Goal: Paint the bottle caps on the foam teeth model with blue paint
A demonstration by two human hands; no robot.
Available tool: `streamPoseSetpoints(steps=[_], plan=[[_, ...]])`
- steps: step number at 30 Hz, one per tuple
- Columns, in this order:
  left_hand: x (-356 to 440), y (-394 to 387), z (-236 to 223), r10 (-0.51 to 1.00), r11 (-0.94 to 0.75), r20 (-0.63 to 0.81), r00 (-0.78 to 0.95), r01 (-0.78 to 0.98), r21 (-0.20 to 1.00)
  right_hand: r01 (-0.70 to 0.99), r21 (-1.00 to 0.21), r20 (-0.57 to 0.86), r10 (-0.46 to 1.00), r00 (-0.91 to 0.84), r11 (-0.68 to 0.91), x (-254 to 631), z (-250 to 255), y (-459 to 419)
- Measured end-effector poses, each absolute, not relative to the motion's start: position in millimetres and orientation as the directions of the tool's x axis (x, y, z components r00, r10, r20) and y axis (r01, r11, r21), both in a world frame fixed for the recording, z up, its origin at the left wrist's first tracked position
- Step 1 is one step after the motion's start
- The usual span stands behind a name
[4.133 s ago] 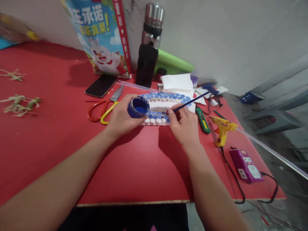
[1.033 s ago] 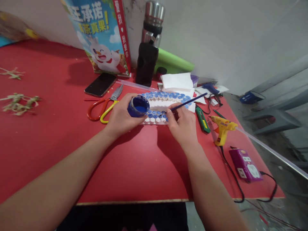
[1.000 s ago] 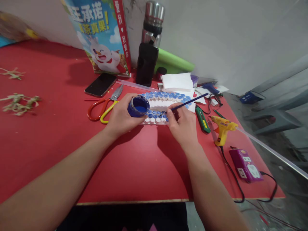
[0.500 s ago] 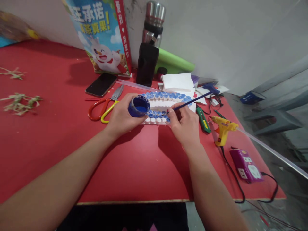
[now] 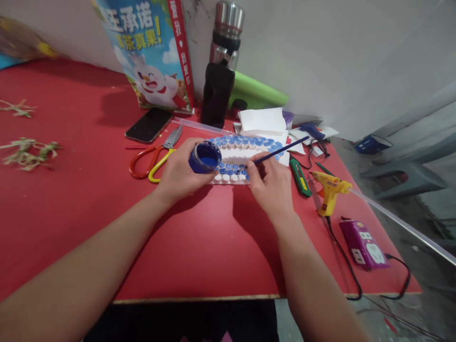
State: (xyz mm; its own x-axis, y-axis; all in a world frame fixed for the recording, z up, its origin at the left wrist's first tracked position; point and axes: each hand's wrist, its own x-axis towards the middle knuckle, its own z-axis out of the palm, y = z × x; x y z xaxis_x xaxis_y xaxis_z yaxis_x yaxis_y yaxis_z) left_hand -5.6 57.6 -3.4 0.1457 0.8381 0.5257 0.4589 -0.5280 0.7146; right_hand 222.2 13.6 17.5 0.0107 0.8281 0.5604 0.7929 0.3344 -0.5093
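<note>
My left hand [image 5: 181,171] is wrapped round a small jar of blue paint [image 5: 204,159], its mouth open and tilted toward me. Between the fingers of my right hand [image 5: 269,183] is a thin blue paintbrush [image 5: 285,150], its handle slanting up to the right. The brush tip points down at a white board [image 5: 235,156] set with rows of round caps. Many caps [image 5: 245,141] along the back and middle rows are blue on top. Several caps [image 5: 225,179] in the front row are white. My right hand hides part of the board's right end.
Orange-and-yellow scissors [image 5: 156,164] and a phone [image 5: 149,125] lie left of the board. A green utility knife [image 5: 300,178], a yellow glue gun [image 5: 331,190] and a purple power socket box [image 5: 364,244] are on the right. Behind stand a steel flask [image 5: 228,33] and a printed bag [image 5: 153,57].
The brush in my right hand has tipped lower, and its tip has shifted slightly left along the caps. My left hand holds the jar in nearly the same place.
</note>
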Motion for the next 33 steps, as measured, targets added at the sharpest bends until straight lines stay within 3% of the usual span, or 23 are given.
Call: streamPoseSetpoints(steps=[33], plan=[[-6.3, 56.2, 0.3, 0.858, -0.499, 0.493, 0.147, 0.473, 0.726, 0.782, -0.518, 0.570, 0.822, 0.013, 0.347, 225.9, 20.7, 14.7]])
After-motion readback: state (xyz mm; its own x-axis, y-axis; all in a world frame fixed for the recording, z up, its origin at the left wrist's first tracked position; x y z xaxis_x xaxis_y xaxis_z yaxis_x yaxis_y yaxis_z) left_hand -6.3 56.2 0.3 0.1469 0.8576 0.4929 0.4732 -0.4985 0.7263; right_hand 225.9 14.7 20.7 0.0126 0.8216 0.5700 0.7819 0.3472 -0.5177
